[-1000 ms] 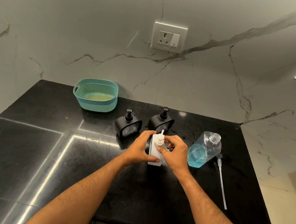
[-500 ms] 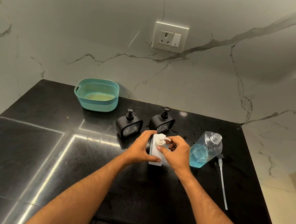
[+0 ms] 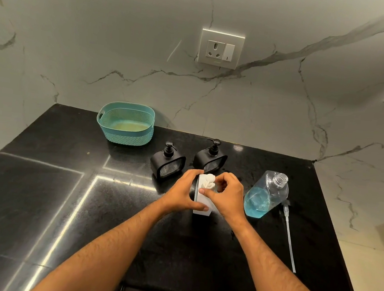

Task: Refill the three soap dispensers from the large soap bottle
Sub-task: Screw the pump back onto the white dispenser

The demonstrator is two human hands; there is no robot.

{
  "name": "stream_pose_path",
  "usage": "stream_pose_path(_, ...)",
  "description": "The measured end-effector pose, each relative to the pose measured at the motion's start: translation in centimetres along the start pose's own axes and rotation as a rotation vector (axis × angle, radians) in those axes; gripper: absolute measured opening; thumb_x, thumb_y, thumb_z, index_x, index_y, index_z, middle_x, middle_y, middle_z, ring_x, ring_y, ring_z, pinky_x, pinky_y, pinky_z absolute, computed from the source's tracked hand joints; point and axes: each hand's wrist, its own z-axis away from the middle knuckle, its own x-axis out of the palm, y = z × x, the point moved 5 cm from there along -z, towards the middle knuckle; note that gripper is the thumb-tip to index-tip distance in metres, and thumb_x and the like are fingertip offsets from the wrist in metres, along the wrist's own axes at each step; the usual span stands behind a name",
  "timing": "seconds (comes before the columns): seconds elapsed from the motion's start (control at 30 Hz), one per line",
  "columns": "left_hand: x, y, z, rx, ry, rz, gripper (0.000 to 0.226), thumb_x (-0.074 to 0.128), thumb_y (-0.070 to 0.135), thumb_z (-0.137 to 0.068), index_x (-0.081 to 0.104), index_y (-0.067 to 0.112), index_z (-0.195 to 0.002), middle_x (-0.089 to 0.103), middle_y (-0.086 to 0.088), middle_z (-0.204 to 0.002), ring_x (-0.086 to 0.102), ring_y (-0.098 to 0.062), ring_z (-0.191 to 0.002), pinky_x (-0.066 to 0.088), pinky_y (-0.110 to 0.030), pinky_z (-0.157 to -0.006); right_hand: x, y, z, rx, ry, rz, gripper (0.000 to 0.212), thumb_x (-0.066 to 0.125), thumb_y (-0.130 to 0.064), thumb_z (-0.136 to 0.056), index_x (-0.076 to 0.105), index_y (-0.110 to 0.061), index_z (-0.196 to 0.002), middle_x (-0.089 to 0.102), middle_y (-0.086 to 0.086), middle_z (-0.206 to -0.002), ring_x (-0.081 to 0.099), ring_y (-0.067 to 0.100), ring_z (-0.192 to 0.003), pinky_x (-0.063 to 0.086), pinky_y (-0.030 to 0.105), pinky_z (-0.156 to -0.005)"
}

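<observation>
The left hand [image 3: 183, 192] is gripping the body of the white dispenser [image 3: 200, 208], which is standing at the centre of the black surface [image 3: 86, 205]. The right hand [image 3: 227, 195] is pinching its pump head [image 3: 208, 181] with curled fingers. Whether the pump is being loosened or tightened is unclear. Doing this well likely means bracing the base firmly while twisting squarely. The large soap bottle [image 3: 266, 194], uncapped, is sitting at 3 o'clock of the dispenser, with two black dispensers [image 3: 168, 162] at 11 and 12 o'clock.

Three dispensers [image 3: 167, 163] [image 3: 211, 157] [image 3: 201, 199], one bottle [image 3: 265, 194], one basket [image 3: 126, 122], two hands [image 3: 183, 192] [image 3: 227, 196].
</observation>
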Motion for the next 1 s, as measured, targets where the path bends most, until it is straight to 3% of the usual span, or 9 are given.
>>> stream_pose_path(0.2,0.0,-0.2,-0.1,-0.003,0.007,0.001,0.109,0.097,0.040,-0.065,0.035,0.026,-0.153,0.041,0.011,-0.148,0.044,-0.006,-0.135,0.042,-0.032,-0.115,0.0,0.2,0.3,-0.043,-0.068,-0.012,0.052,0.093,-0.018,-0.071,0.072,-0.019,-0.119,0.062,-0.009,-0.105,0.062,0.008,-0.091,0.050,0.013,-0.071)
stream_pose_path(0.3,0.0,-0.1,-0.1,0.002,0.006,0.005,0.109,0.097,0.040,-0.065,0.035,0.026,-0.153,0.041,0.011,-0.148,0.044,-0.007,-0.135,0.042,-0.032,-0.115,-0.2,0.2,0.2,-0.039,-0.059,0.005,0.044,0.092,-0.015,-0.071,0.075,-0.016,-0.111,0.063,-0.010,-0.100,0.060,0.005,-0.084,0.047,0.013,-0.067)
stream_pose_path(0.47,0.0,-0.1,-0.1,0.009,0.004,0.003,0.111,0.097,0.044,-0.064,0.034,0.026,-0.154,0.041,0.011,-0.148,0.044,-0.008,-0.136,0.043,-0.036,-0.116,-0.1,-0.4,0.0,-0.017,-0.028,0.040,0.043,0.096,-0.027,-0.066,0.069,-0.021,-0.098,0.061,-0.011,-0.096,0.059,0.004,-0.084,0.046,0.012,-0.065)
stream_pose_path(0.67,0.0,-0.3,-0.2,0.015,0.009,0.005,0.110,0.097,0.045,-0.063,0.035,0.025,-0.153,0.042,0.011,-0.147,0.045,-0.006,-0.135,0.043,-0.036,-0.117,0.0,-0.2,0.2,-0.063,-0.084,-0.006,0.045,0.091,-0.013,-0.072,0.074,-0.018,-0.114,0.063,-0.009,-0.101,0.060,0.005,-0.086,0.048,0.015,-0.070)
stream_pose_path(0.8,0.0,-0.3,-0.1,0.021,0.006,0.012,0.111,0.097,0.045,-0.063,0.035,0.025,-0.153,0.042,0.011,-0.147,0.045,-0.006,-0.136,0.041,-0.035,-0.117,-0.2,-0.5,0.1,-0.051,-0.039,0.014,0.040,0.094,-0.014,-0.067,0.076,-0.018,-0.103,0.063,-0.012,-0.092,0.060,0.005,-0.080,0.047,0.013,-0.066)
stream_pose_path(1.0,-0.1,-0.4,-0.2,0.018,0.016,0.012,0.110,0.097,0.046,-0.063,0.035,0.026,-0.152,0.042,0.011,-0.147,0.045,-0.005,-0.135,0.041,-0.032,-0.117,0.2,-0.2,0.0,-0.015,0.019,0.010,0.041,0.097,-0.023,-0.062,0.066,-0.018,-0.087,0.061,-0.007,-0.089,0.058,0.006,-0.078,0.047,0.012,-0.066)
